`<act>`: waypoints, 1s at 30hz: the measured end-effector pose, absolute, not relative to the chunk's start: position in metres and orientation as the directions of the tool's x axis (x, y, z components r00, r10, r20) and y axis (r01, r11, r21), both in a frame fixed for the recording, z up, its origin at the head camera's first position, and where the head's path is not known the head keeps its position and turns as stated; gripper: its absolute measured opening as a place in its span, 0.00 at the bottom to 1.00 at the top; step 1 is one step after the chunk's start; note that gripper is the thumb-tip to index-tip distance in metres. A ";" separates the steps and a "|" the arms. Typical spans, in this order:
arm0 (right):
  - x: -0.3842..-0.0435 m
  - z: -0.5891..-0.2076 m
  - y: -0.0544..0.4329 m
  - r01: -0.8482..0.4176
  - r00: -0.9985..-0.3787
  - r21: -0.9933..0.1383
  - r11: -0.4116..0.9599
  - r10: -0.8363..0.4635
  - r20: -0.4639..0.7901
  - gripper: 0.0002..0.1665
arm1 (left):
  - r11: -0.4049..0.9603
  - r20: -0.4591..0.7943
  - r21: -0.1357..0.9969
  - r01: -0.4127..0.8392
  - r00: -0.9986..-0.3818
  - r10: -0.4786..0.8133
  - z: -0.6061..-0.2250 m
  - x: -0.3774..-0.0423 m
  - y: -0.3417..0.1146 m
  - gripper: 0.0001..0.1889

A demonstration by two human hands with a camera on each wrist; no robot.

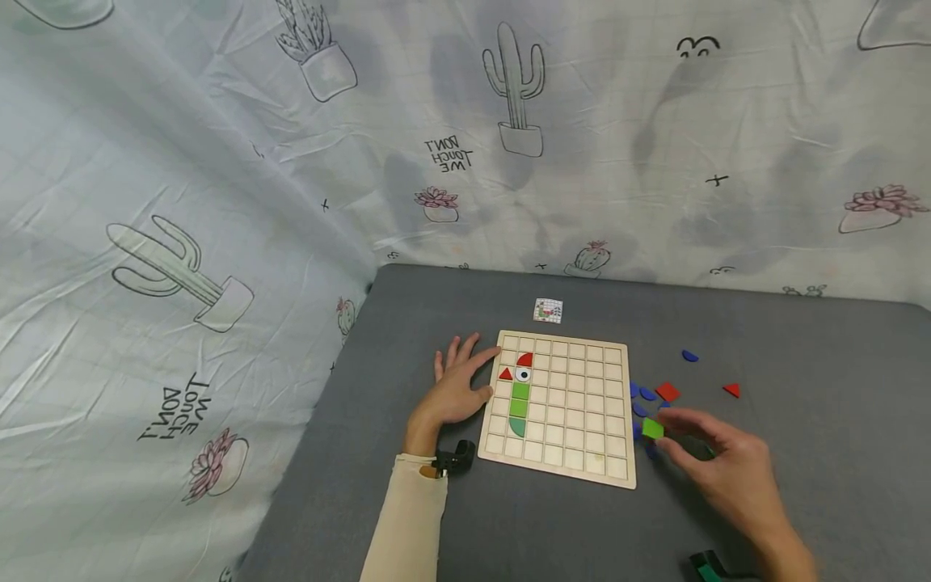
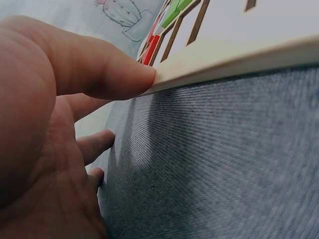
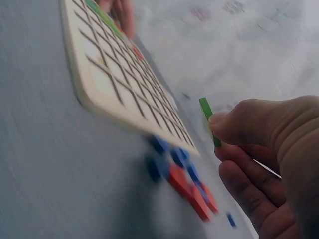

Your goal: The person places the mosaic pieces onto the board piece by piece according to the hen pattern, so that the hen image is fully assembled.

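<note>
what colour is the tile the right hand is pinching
Green; the tile in the right hand shows best in the head view.

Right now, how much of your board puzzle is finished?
Done: on the wooden grid board sit a red quarter-circle, red triangle, eye tile, two green squares and a green quarter-circle. In hand: the right hand pinches another green square tile. Left: probably more, since a blue half-circle, red square and second red triangle lie loose.

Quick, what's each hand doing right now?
Left hand: open, touching the edge of the board.
Right hand: closed, pinching a green tile.
</note>
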State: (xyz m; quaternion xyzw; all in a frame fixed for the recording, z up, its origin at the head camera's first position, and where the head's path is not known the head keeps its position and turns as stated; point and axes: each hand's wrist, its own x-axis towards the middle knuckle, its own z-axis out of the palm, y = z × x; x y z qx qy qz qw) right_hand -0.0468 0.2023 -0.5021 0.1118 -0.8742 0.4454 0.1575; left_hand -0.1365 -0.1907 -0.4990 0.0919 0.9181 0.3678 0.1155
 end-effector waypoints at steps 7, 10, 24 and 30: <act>-0.050 -0.507 0.167 -0.383 -0.919 -0.751 0.539 -0.139 0.369 0.31 | 0.713 -0.133 0.693 0.101 -0.955 0.264 -0.500 -0.137 -0.191 0.36; -0.053 -0.509 0.153 -0.404 -0.912 -0.758 0.512 -0.165 0.375 0.30 | 0.711 -0.118 0.693 0.116 -0.955 0.272 -0.500 -0.137 -0.190 0.37; -0.064 -0.515 0.098 -0.400 -0.911 -0.782 0.478 -0.305 0.279 0.25 | 0.698 -0.112 0.707 0.116 -0.956 0.273 -0.501 -0.137 -0.192 0.37; -0.068 -0.514 0.086 -0.399 -0.906 -0.785 0.475 -0.338 0.256 0.23 | 0.707 -0.120 0.698 0.114 -0.955 0.272 -0.499 -0.136 -0.193 0.37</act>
